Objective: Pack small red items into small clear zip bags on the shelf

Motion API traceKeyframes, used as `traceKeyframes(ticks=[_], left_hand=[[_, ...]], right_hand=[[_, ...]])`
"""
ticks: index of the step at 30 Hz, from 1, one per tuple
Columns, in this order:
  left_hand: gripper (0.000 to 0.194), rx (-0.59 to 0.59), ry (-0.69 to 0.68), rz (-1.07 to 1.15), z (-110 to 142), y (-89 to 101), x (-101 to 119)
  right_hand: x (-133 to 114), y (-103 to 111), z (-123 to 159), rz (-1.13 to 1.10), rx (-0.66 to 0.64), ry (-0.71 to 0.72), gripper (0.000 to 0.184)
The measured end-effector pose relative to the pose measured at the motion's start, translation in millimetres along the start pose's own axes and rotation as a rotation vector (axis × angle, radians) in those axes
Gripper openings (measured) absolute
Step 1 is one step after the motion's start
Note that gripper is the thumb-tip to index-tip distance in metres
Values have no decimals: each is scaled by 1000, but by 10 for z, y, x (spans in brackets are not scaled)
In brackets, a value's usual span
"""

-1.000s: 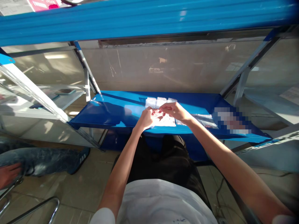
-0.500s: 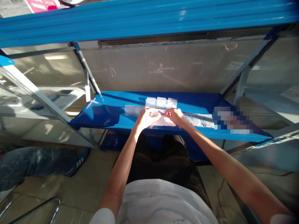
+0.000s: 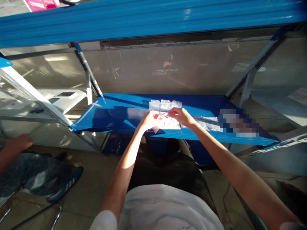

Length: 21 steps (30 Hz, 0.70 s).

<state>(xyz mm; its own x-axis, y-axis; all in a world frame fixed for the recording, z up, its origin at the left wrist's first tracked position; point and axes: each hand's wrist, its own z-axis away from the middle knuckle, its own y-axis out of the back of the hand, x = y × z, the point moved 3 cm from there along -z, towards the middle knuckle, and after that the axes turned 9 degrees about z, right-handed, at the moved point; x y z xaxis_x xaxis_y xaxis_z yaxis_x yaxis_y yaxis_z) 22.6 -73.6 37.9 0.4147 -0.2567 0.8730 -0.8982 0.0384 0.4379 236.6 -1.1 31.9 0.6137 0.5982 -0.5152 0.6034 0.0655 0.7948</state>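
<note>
Nearest the camera, the person's white T-shirt (image 3: 163,207) and dark trousers (image 3: 165,163) are filling the bottom of the view, with both bare arms reaching forward to the front edge of the blue metal shelf (image 3: 107,118). The left hand (image 3: 150,120) is lying palm-down and closed on the left end of a clear plastic bag (image 3: 165,121), its fingers mostly hidden, while the right hand (image 3: 181,116) is curled over the bag's upper edge, pinching it between fingers and thumb. The bag is lying flat near the middle of the shelf's front edge, showing something red and white inside. Just behind it, a row of three small clear zip bags (image 3: 165,105) is lying against the bag's far side. To the right, a long clear plastic sleeve (image 3: 206,123) is stretching along the shelf towards a pixelated patch (image 3: 237,123) that is hiding whatever is there. Off to the left, a co-worker's hand (image 3: 19,142) is hovering above a knee in faded jeans (image 3: 31,174), with a blue sneaker (image 3: 66,183) resting on the tiled floor (image 3: 96,166). Beyond the shelf, a scuffed translucent panel (image 3: 168,70) is standing behind it, under a blue upper shelf beam (image 3: 144,22).
</note>
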Motion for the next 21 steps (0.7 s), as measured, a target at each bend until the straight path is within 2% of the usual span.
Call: traceKeyframes(ticks=[4, 7, 13, 15, 17, 21], left_hand=[[39, -98, 69, 90, -72, -45, 15], [32, -140, 52, 95, -75, -53, 114], [33, -77, 99, 82, -31, -15, 174], [35, -52, 104, 105, -19, -2, 148], [34, -41, 94, 124, -9, 9, 123], [30, 9, 44, 76, 9, 48, 110]], right_hand=[[-248, 115, 6, -114, -67, 45, 26], [-343, 115, -10, -87, -130, 37, 29], [-319, 111, -67, -126, -212, 38, 28], [-273, 149, -85, -129, -191, 40, 30], [-193, 180, -96, -73, -113, 41, 28], [37, 79, -74, 185, 16, 8, 12]])
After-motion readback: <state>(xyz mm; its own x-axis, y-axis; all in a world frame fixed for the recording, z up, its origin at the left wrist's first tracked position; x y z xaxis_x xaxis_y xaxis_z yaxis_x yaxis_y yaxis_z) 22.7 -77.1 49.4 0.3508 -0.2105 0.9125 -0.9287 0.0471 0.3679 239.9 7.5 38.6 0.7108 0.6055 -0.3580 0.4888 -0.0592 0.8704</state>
